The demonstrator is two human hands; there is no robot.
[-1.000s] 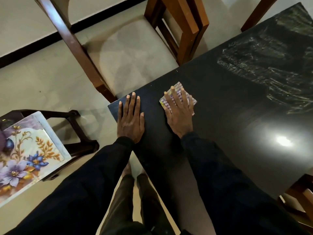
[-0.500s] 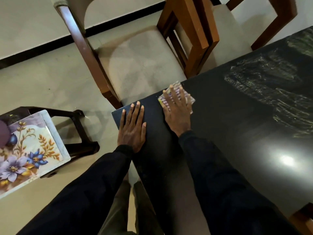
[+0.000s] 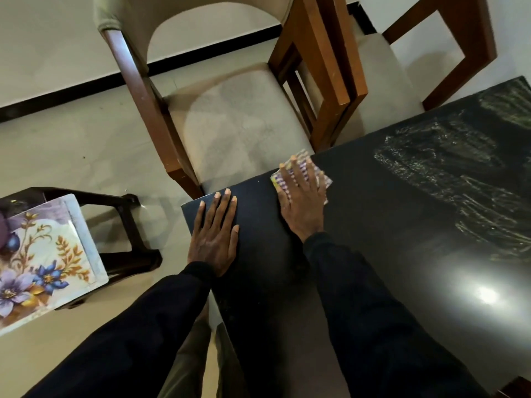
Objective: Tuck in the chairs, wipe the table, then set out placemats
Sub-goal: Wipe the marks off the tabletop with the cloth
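The right hand (image 3: 301, 202) lies flat on the cloth (image 3: 322, 180) at the far edge of the counter (image 3: 402, 225) and covers most of it, so only a striped border shows around the fingers. The counter is cut off by the right and bottom edges of the view; beyond its far edge the chair (image 3: 238, 124) has the front of its seat hidden behind the counter, and the second chair (image 3: 474, 35), farther right, is cut off at the top. Left of the counter, the flowered placemat (image 3: 43, 254) runs out of the view and hides most of the dark stool (image 3: 130, 225) under it.
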